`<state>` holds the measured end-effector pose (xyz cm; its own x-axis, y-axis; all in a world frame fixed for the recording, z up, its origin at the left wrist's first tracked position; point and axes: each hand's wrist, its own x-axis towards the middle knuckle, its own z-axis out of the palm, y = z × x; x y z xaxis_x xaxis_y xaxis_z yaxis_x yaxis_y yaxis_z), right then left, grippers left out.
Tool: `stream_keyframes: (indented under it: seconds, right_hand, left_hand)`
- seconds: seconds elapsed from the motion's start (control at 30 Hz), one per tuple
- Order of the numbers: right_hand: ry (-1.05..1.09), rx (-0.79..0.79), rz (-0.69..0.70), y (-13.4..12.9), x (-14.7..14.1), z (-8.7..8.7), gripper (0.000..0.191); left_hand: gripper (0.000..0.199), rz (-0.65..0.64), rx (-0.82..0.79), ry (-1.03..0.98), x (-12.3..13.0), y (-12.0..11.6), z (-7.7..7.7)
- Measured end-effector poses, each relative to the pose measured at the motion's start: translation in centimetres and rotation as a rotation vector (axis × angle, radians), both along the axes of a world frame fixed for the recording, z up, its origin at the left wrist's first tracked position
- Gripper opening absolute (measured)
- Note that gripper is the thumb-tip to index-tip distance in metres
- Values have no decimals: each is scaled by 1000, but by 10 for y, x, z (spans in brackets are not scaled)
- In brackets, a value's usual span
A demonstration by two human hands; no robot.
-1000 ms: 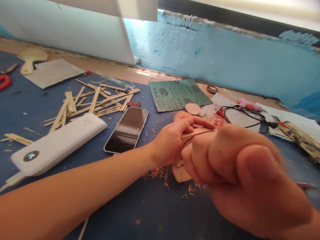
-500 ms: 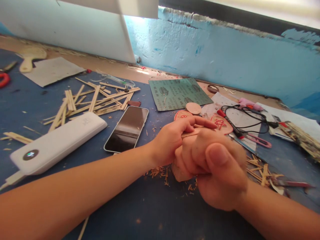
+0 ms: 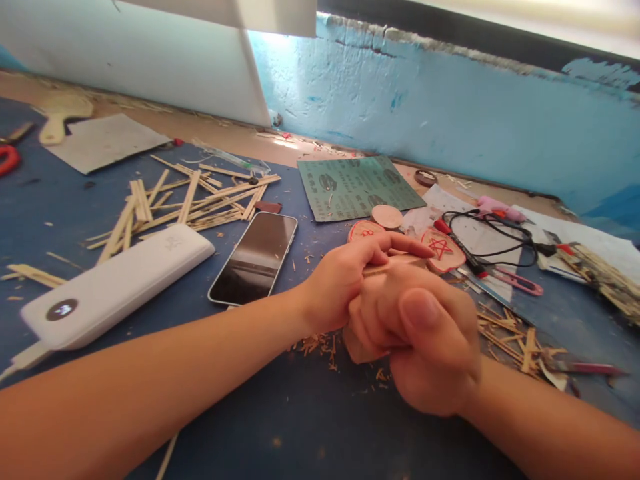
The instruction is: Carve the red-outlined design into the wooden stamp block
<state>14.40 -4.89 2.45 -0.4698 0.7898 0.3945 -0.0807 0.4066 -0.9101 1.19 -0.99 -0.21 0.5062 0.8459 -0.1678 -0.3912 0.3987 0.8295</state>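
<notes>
My left hand [image 3: 340,280] holds a thin, light wooden piece [image 3: 395,266] upright on the blue tabletop [image 3: 280,413], with the forefinger stretched along its top edge. My right hand [image 3: 425,343] is a closed fist pressed against the near side of that piece, thumb on top. Whatever the fist may hold is hidden. The lower end of the wooden piece [image 3: 356,351] shows under my fingers. Wood shavings [image 3: 315,345] lie on the table below both hands.
A phone [image 3: 255,257] and a white power bank [image 3: 113,287] lie to the left, behind them a heap of wooden sticks [image 3: 190,200]. Green sandpaper [image 3: 357,187], wooden discs with red stars [image 3: 440,248], a black cable [image 3: 495,233], pink snips [image 3: 517,281] and splinters [image 3: 515,330] lie right.
My right fist has dropped from close to the camera down and away, to the wooden piece, then moved slightly left. My left hand and the piece stayed in place.
</notes>
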Motion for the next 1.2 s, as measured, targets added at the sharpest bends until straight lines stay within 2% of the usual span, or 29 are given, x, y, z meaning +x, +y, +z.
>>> stream_keyframes:
  seconds: [0.07, 0.2, 0.37, 0.43, 0.6, 0.67, 0.77, 0.8, 0.83, 0.97, 1.2]
  right_hand:
    - [15, -3, 14, 0, -2, -1, 43]
    - [147, 9, -54, -5, -8, -5, 43]
    - [76, -60, -63, -10, -11, -4, 42]
    - [174, -13, -36, -11, -11, -4, 44]
    - [72, -40, -28, -10, -12, -5, 46]
    - [198, 11, -21, -8, -11, -6, 47]
    - [95, -55, 9, -5, -6, -4, 48]
    - [98, -41, -26, -5, -5, -4, 49]
    - [78, -17, 12, -4, -4, -3, 48]
    - [124, -15, -22, -4, -4, -4, 52]
    - [82, -17, 22, -5, -4, -7, 48]
  left_hand:
    - [38, 10, -1, 21, 0, 0, 1]
    - [40, -10, 1, 28, -1, 0, 2]
    - [45, -16, -1, 47, -2, -2, 0]
    - [44, -26, -4, 18, -2, -2, -1]
    - [38, -10, -12, 9, -1, 0, -1]
    - [37, -10, 18, 18, -1, -1, -1]
    - [37, 18, 1, 9, -1, -1, -1]
    - [38, 16, -11, 0, -1, -1, -1]
    - [38, 8, -14, -8, 0, -1, -1]
    - [36, 3, 23, 7, 0, -1, -2]
    - [37, 11, 50, 39, -1, -1, -2]
